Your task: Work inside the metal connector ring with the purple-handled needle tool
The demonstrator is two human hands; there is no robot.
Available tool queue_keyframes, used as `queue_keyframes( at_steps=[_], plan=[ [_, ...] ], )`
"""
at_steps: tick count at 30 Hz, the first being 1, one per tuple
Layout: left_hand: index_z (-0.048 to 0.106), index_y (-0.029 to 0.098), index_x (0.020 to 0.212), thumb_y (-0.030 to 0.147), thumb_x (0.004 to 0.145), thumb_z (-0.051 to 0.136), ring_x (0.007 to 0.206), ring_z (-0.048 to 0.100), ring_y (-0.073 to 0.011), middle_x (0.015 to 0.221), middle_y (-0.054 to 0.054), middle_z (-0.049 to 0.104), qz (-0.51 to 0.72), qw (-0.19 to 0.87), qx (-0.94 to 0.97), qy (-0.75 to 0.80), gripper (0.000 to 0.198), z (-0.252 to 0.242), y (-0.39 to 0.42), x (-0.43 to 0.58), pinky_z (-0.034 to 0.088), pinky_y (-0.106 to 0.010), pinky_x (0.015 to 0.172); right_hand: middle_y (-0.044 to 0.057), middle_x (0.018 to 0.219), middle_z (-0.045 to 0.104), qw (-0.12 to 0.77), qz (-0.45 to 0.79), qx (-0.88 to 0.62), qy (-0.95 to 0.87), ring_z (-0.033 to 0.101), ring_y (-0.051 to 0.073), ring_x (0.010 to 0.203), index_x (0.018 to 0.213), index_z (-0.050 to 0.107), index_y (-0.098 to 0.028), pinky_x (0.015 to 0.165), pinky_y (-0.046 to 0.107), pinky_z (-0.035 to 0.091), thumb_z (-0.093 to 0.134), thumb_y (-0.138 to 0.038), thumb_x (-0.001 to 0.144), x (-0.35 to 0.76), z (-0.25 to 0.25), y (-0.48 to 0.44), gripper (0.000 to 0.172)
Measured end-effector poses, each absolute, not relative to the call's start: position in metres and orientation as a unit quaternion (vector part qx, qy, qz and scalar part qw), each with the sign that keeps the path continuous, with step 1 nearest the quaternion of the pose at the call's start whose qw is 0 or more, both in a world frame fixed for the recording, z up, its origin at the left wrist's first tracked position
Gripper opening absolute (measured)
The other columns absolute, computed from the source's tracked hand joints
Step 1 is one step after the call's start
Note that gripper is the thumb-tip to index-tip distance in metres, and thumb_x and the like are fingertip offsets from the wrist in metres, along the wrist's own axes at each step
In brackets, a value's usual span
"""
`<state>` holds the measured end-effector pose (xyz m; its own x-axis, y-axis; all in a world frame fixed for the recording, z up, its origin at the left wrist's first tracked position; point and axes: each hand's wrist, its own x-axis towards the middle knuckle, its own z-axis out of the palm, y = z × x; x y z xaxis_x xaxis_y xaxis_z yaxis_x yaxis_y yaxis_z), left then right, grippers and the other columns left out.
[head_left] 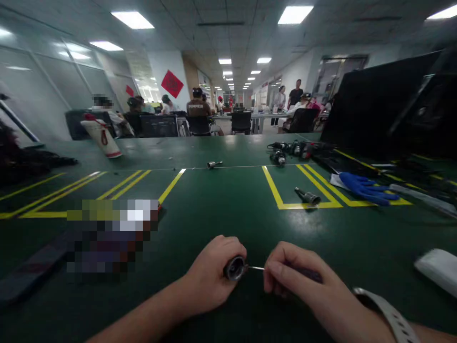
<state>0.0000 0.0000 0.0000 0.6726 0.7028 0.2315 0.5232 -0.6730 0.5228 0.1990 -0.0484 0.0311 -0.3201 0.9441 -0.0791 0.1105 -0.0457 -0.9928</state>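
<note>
My left hand (219, 274) is closed around a dark, hollow metal cylinder (234, 269), its round open end facing me. Fingers hide the rest of that part. In my right hand (296, 271) is a screwdriver (256, 268) with a thin bright shaft and a dark handle partly covered by the palm. The shaft points left and its tip meets the cylinder's rim; whether it sits in a screw cannot be seen. Beyond my right hand lies a metal cup-ended part with a narrow stem (307, 196). A smaller similar piece (214, 164) rests farther back.
Yellow tape (273, 188) marks areas on the green table (221, 214). Blue gloves (367, 188) and a cluster of dark metal parts (291, 150) lie at right, a white object (437, 271) at the right edge. A pale cylindrical container (102, 138) stands back left; a blurred-out item (117, 238) lies nearer.
</note>
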Motion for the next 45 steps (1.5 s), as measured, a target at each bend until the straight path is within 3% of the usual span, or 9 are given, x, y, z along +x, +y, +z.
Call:
queue_keyframes(
  at_steps=[8,15,19,28,35,40,45],
  plan=[
    [0.045,0.019,0.075,0.009,0.076,0.053,0.068,0.047,-0.0134,0.073,0.002,0.054,0.208,0.229,0.882,0.355,0.013,0.004,-0.001,0.000,0.034,-0.026,0.063,0.001,0.067,0.060,0.391,0.640,-0.430,-0.503,0.051,0.012,0.062,0.070,0.056,-0.016,0.059,0.024,0.040,0.053,-0.033,0.082,0.196,0.025,-0.045,0.021],
    [0.046,0.020,0.076,0.013,0.078,0.053,0.071,0.048,-0.0147,0.076,0.001,0.055,0.206,0.228,0.877,0.370,0.010,0.003,-0.001,0.000,0.034,-0.027,0.062,0.003,0.069,0.057,0.362,0.469,-0.467,-0.656,0.053,0.016,0.066,0.070,0.058,-0.018,0.061,0.029,0.039,0.046,-0.040,0.085,0.200,0.028,-0.052,0.029],
    [0.046,0.020,0.077,0.008,0.075,0.053,0.071,0.048,-0.0141,0.076,0.001,0.055,0.207,0.232,0.877,0.365,0.014,0.003,-0.001,0.000,0.034,-0.026,0.063,0.002,0.070,0.057,0.348,0.444,-0.475,-0.675,0.053,0.017,0.068,0.071,0.057,-0.018,0.063,0.029,0.039,0.044,-0.037,0.086,0.201,0.030,-0.056,0.028],
    [0.046,0.019,0.073,0.009,0.074,0.054,0.068,0.048,-0.0142,0.072,0.001,0.054,0.210,0.229,0.875,0.372,0.013,0.006,-0.001,0.001,0.035,-0.026,0.061,0.001,0.066,0.060,0.394,0.661,-0.433,-0.469,0.051,0.012,0.061,0.068,0.056,-0.016,0.058,0.024,0.039,0.055,-0.033,0.080,0.195,0.027,-0.047,0.021],
    [0.047,0.019,0.073,0.014,0.077,0.054,0.067,0.049,-0.0142,0.071,0.000,0.055,0.240,0.225,0.867,0.375,0.009,0.005,0.000,0.000,0.037,-0.027,0.061,0.002,0.066,0.060,0.423,0.713,-0.417,-0.372,0.049,0.011,0.059,0.069,0.054,-0.016,0.057,0.024,0.038,0.059,-0.035,0.077,0.190,0.031,-0.047,0.021],
    [0.048,0.019,0.074,0.018,0.078,0.054,0.066,0.050,-0.0141,0.071,0.000,0.056,0.242,0.238,0.860,0.381,0.007,0.005,0.000,0.000,0.038,-0.026,0.060,0.002,0.069,0.060,0.437,0.659,-0.419,-0.446,0.051,0.012,0.063,0.070,0.056,-0.017,0.061,0.025,0.041,0.053,-0.035,0.083,0.196,0.028,-0.047,0.023],
    [0.047,0.019,0.072,0.018,0.078,0.055,0.066,0.050,-0.0136,0.071,0.000,0.055,0.258,0.242,0.855,0.380,0.009,0.005,0.001,0.001,0.038,-0.026,0.060,0.002,0.073,0.059,0.385,0.509,-0.449,-0.625,0.053,0.015,0.069,0.075,0.060,-0.018,0.064,0.028,0.041,0.048,-0.040,0.087,0.201,0.025,-0.052,0.028]
  ],
)
